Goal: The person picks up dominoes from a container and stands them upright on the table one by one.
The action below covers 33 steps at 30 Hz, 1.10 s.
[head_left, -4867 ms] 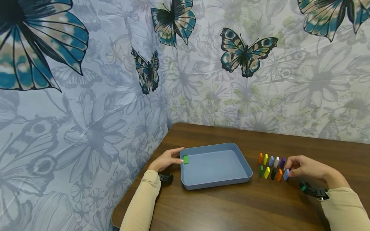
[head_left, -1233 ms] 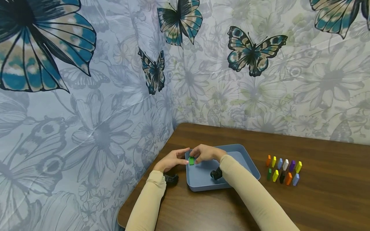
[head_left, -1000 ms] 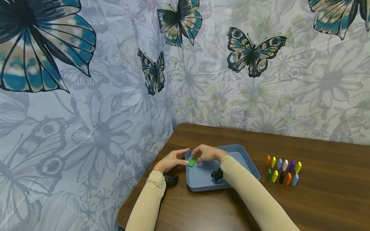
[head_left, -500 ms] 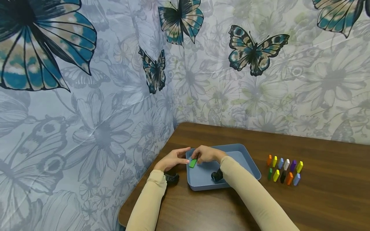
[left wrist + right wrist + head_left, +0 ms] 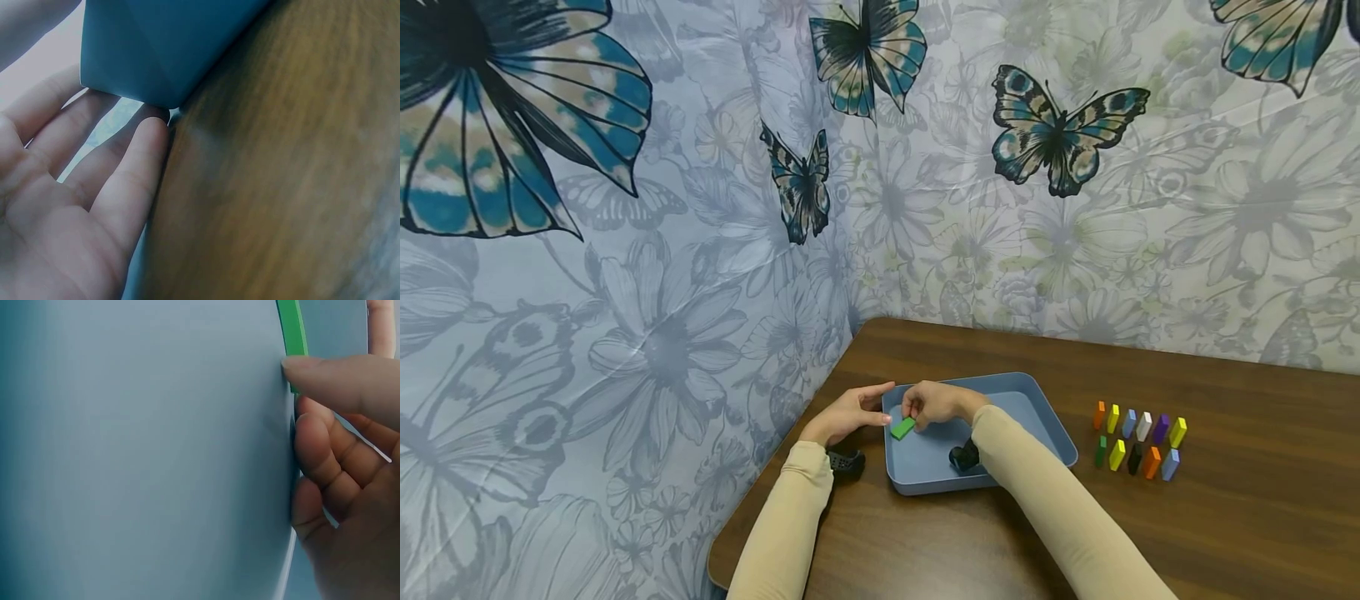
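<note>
A small green domino (image 5: 903, 428) lies diagonally in the left part of a shallow blue-grey tray (image 5: 925, 486). My right hand (image 5: 942, 402) reaches across the tray and pinches the domino's near end. In the right wrist view the thumb presses on the end of the green domino (image 5: 294, 337), the other fingers curled beside it. At the tray's left side is my left hand (image 5: 844, 417), fingers nearly straight. The left wrist view has its fingertips right at the corner of the tray (image 5: 144, 50).
Right of the tray, two rows of upright dominoes (image 5: 1152, 462) stand on the brown wooden table (image 5: 1262, 483), in orange, yellow, blue, white, purple, green and black. Butterfly-patterned walls (image 5: 880, 275) border the table's left and back edges.
Earlier my right hand was at the standing dominoes; a yellow one now stands at the back row's right end. Over the last second the green domino has turned from straight to diagonal.
</note>
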Each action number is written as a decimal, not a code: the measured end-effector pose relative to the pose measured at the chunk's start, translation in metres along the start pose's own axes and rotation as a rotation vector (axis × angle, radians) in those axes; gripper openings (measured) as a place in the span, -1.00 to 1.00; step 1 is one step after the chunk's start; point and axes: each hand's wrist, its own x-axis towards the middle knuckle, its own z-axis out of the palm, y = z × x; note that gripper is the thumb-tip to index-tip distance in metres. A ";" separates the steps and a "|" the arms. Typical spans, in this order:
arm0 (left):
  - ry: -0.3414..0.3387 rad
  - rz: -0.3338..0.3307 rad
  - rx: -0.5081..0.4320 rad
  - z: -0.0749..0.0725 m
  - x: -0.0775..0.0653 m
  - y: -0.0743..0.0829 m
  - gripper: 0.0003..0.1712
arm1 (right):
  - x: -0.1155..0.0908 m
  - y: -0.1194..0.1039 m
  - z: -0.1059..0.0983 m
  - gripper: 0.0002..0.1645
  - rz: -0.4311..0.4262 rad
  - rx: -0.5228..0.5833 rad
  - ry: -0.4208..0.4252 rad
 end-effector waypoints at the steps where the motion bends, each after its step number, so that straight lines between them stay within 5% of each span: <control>1: 0.000 0.000 -0.001 0.000 0.000 0.000 -0.14 | 0.000 0.000 0.000 -0.79 0.006 -0.001 -0.002; 33: 0.012 0.005 0.021 0.001 0.000 -0.001 -0.15 | -0.016 0.001 -0.005 -0.91 -0.007 0.026 -0.003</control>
